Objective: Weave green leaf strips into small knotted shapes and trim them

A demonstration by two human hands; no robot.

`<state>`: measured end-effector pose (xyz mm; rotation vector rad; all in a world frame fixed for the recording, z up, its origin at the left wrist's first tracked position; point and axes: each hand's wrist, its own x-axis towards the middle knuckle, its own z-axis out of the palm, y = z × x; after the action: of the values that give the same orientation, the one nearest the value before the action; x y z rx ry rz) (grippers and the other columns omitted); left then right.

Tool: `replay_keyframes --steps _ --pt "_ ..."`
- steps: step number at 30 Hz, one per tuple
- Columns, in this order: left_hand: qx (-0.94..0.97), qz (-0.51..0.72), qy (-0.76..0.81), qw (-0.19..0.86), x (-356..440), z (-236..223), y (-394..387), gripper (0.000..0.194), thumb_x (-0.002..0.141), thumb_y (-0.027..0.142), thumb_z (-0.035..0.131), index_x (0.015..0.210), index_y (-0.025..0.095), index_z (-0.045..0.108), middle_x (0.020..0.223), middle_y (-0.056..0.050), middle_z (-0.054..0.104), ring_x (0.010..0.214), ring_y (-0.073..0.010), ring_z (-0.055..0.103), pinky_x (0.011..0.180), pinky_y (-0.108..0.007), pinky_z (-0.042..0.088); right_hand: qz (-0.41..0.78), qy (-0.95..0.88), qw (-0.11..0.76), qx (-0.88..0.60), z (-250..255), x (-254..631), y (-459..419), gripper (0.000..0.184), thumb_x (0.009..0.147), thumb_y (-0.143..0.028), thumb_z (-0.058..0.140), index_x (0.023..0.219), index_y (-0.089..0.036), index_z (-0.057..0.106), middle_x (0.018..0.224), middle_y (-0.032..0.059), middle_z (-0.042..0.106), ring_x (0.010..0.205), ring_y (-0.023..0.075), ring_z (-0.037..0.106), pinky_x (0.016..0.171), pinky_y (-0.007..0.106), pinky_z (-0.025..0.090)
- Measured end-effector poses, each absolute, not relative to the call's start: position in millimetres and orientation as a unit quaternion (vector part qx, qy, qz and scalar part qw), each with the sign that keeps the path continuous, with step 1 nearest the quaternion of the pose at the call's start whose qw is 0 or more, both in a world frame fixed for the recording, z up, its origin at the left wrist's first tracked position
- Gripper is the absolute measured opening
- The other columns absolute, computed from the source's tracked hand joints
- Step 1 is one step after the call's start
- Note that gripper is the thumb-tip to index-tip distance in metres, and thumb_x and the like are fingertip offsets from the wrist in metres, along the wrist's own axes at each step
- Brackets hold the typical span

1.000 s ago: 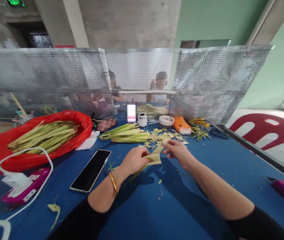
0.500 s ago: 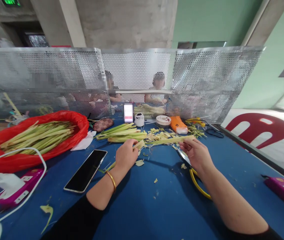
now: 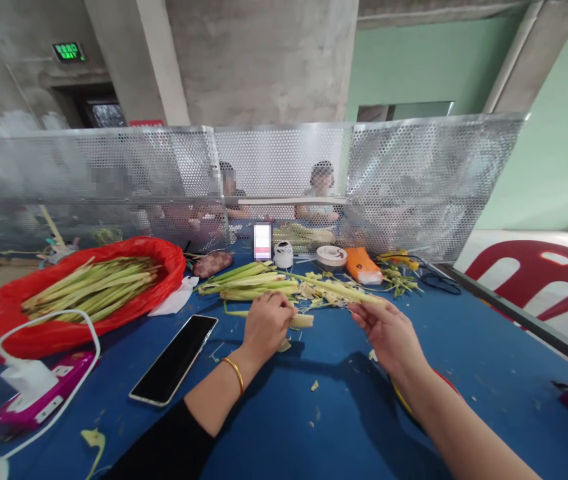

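Observation:
My left hand (image 3: 268, 328), with a gold bangle at the wrist, has its fingers closed on a pale green plant stalk (image 3: 302, 321); a cut end shows to the right of the fingers. A second, longer stalk (image 3: 337, 288) slants above the table, its right end pinched by my right hand (image 3: 391, 337). Between and beyond my hands lie yellowish peelings (image 3: 314, 293) and a bundle of stalks (image 3: 244, 275). Under my right forearm a yellow and red tool handle (image 3: 404, 403) shows in part; the rest is hidden.
At left stand a red plastic bag (image 3: 164, 257) of stalks and a purple power strip (image 3: 71, 377) with a white charger. A black phone (image 3: 177, 360) lies near my left forearm. Tape roll (image 3: 331, 259), orange tissue pack (image 3: 363, 265) and perforated metal screen (image 3: 279, 157) are at the back; people sit behind it.
The long stalk now slants up to the left, its left end away from my left hand. My left hand has turned palm down over a shorter stalk. The view has tilted up.

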<state>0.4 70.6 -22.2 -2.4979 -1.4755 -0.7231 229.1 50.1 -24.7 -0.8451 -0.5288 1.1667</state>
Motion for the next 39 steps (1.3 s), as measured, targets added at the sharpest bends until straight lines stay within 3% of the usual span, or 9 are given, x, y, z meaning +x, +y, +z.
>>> replay_keyframes --steps 3,6,9,13,16,20,32,36,39 --pt "-0.807 -0.224 -0.542 0.073 -3.1 -18.6 71.6 0.032 0.084 0.017 0.052 0.11 0.024 0.07 0.095 -0.007 0.068 0.096 -0.0235 0.059 0.089 -0.038 0.043 0.532 -0.253 0.708 -0.389 -21.8 226.1 47.7 0.032 0.054 -0.02 0.083 0.078 -0.017 0.062 0.067 0.0002 0.072 0.065 0.0172 0.073 0.053 0.02 0.057" --pt "-0.816 -0.24 -0.525 0.018 1.1 -19.3 57.8 0.051 0.076 0.005 0.051 0.124 0.021 0.061 0.117 -0.007 0.066 0.106 -0.0213 0.059 0.092 -0.033 0.045 0.511 -0.261 0.703 -0.42 -18.3 224.5 46.0 0.035 0.05 -0.024 0.083 0.077 -0.017 0.061 0.062 -0.0009 0.069 0.057 0.0167 0.07 0.048 0.021 0.054" --pt "-0.828 -0.346 -0.439 0.038 12.4 -19.3 35.7 0.038 0.084 0.006 0.045 0.109 0.022 0.068 0.111 -0.005 0.07 0.104 -0.0174 0.061 0.094 -0.03 0.046 0.491 -0.289 0.691 -0.445 -14.8 220.5 41.4 0.037 0.05 -0.027 0.082 0.079 -0.017 0.062 0.058 -0.0024 0.067 0.053 0.0158 0.068 0.047 0.021 0.051" --pt "-0.829 -0.395 -0.382 0.1 24.3 -13.8 17.5 0.031 0.09 0.03 0.055 0.119 0.024 0.064 0.119 -0.007 0.067 0.114 -0.0247 0.057 0.103 -0.041 0.039 0.525 -0.389 0.611 -0.448 -12.0 209.1 28.9 0.026 0.058 -0.03 0.077 0.075 -0.017 0.063 0.055 -0.0034 0.063 0.048 0.013 0.062 0.047 0.021 0.047" --pt "-0.822 -0.346 -0.452 -0.009 25.6 -9.2 14.2 0.029 0.092 0.037 0.052 0.113 0.026 0.067 0.107 -0.006 0.072 0.097 -0.0225 0.064 0.088 -0.035 0.047 0.55 -0.476 0.543 -0.419 -12.0 201.6 20.6 0.017 0.066 -0.03 0.072 0.07 -0.017 0.062 0.054 -0.003 0.061 0.049 0.0128 0.06 0.049 0.022 0.045" --pt "-0.804 -0.295 -0.498 -0.136 23.4 -1.2 9.4 0.026 0.093 0.037 0.047 0.097 0.028 0.072 0.089 -0.002 0.074 0.082 -0.0182 0.066 0.071 -0.026 0.045 0.496 -0.542 0.53 -0.423 -12.0 203.5 18.1 0.019 0.069 -0.032 0.068 0.082 -0.018 0.065 0.059 -0.0023 0.063 0.054 0.0144 0.06 0.053 0.024 0.046" --pt "-0.789 -0.293 -0.507 -0.185 24.6 -4.0 9.0 0.02 0.082 0.022 0.053 0.079 0.026 0.072 0.078 0.001 0.073 0.075 -0.0163 0.063 0.064 -0.025 0.038 0.406 -0.658 0.431 -0.465 -7.7 205.3 16.4 0.019 0.072 -0.033 0.06 0.075 -0.018 0.071 0.059 0.0008 0.065 0.053 0.0159 0.06 0.055 0.026 0.046" --pt "-0.757 -0.296 -0.544 -0.209 20.0 -1.1 16.0 0.02 0.082 0.029 0.054 0.07 0.023 0.069 0.066 0.001 0.069 0.065 -0.0152 0.06 0.057 -0.025 0.034 0.3 -0.663 0.43 -0.534 0.3 245.3 16.7 0.038 0.079 -0.049 0.053 0.096 -0.019 0.069 0.085 0.007 0.071 0.07 0.0222 0.067 0.065 0.032 0.05" --pt "-0.733 -0.282 -0.564 -0.255 16.2 -1.3 24.7 0.026 0.081 0.035 0.053 0.064 0.021 0.066 0.059 0.001 0.066 0.056 -0.0147 0.057 0.053 -0.025 0.033 0.09 -0.697 0.269 -0.658 -14.0 289.4 3.5 0.033 0.079 -0.044 0.054 0.1 -0.021 0.068 0.094 0.0098 0.071 0.079 0.0273 0.066 0.068 0.034 0.048"
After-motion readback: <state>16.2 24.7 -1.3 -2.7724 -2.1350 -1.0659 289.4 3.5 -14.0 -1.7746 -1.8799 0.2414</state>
